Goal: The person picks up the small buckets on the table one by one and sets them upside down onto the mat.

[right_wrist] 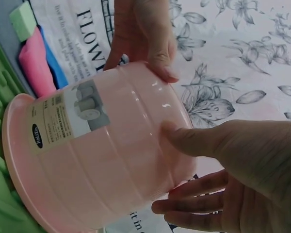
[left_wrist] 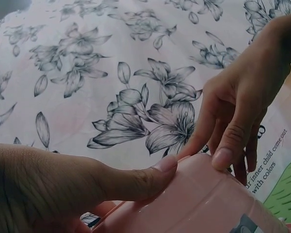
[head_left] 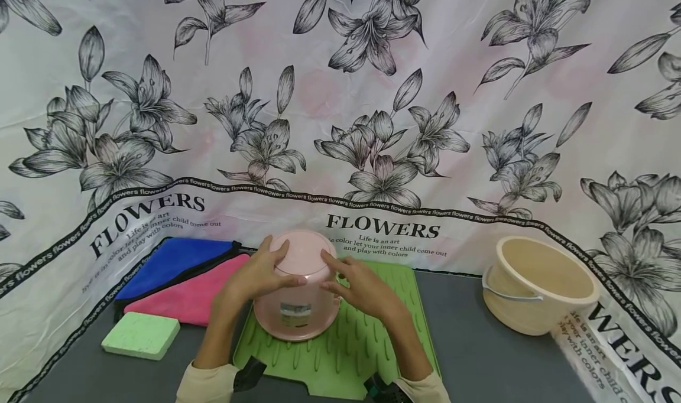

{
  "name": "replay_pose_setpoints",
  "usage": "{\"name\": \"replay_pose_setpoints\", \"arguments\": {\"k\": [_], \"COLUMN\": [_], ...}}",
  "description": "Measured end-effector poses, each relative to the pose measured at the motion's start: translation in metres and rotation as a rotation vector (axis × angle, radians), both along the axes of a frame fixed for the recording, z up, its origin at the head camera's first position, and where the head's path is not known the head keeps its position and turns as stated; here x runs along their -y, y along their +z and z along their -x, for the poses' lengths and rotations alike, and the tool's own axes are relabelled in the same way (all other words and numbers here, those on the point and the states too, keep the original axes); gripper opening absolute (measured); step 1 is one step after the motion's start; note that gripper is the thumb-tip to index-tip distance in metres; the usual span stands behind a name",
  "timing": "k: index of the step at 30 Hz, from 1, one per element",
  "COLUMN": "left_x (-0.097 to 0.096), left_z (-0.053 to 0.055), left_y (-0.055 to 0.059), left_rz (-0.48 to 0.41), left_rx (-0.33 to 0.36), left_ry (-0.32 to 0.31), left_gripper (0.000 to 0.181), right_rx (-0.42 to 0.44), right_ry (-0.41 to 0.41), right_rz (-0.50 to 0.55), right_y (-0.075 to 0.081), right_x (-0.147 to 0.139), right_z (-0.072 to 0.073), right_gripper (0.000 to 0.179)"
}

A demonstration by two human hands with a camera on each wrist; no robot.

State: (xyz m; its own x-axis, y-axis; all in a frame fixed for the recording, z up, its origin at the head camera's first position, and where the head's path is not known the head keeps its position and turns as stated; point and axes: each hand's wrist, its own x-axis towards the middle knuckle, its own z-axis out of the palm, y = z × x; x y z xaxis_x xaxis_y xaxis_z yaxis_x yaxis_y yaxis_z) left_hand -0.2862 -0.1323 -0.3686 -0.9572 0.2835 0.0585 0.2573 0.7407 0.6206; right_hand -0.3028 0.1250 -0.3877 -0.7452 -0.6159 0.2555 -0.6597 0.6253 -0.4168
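A pink plastic bucket (head_left: 292, 291) stands upside down on a green ridged mat (head_left: 372, 338), its wide rim down and its round base up. A paper label (right_wrist: 68, 114) is stuck on its side. My left hand (head_left: 255, 276) holds the base end from the left, thumb on the front wall and fingers over the top edge. From the other side my right hand (head_left: 364, 288) grips the same end, its thumb on the wall and its fingers spread toward the far side. The base hides part of the fingers in the wrist views.
To the left lie a blue and pink cloth pouch (head_left: 186, 279) and a light green sponge block (head_left: 140, 335). A cream bucket (head_left: 532, 291) with a wire handle stands upright at the right. A flower-printed sheet (head_left: 298, 96) hangs behind the grey table (head_left: 463, 344).
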Motion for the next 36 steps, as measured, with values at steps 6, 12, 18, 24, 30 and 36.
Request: {"name": "replay_pose_setpoints", "arguments": {"k": [6, 12, 18, 24, 30, 36], "left_x": [0.002, 0.001, 0.003, 0.002, 0.000, 0.000], "left_z": [-0.002, -0.001, -0.001, -0.001, 0.001, 0.001], "left_y": [-0.003, -0.002, -0.001, -0.001, 0.000, -0.002], "left_rz": [-0.008, -0.013, -0.029, -0.029, -0.049, -0.031], "left_rx": [0.002, 0.024, 0.033, 0.040, 0.030, 0.031], "left_ry": [0.008, 0.019, 0.015, 0.014, -0.010, 0.001], "left_gripper": [0.101, 0.103, 0.104, 0.104, 0.105, 0.105], "right_rx": [-0.010, -0.015, -0.100, -0.190, -0.252, -0.298], "right_ry": [0.031, -0.030, -0.060, -0.104, -0.259, -0.363], "right_rz": [-0.005, -0.046, 0.026, 0.115, 0.151, 0.189], "right_y": [0.000, 0.010, 0.031, 0.047, 0.061, 0.063], "right_x": [-0.003, -0.012, -0.031, -0.065, -0.105, -0.136], "right_z": [-0.002, -0.008, -0.016, -0.024, -0.036, -0.043], "right_gripper": [0.064, 0.061, 0.059, 0.057, 0.056, 0.051]}}
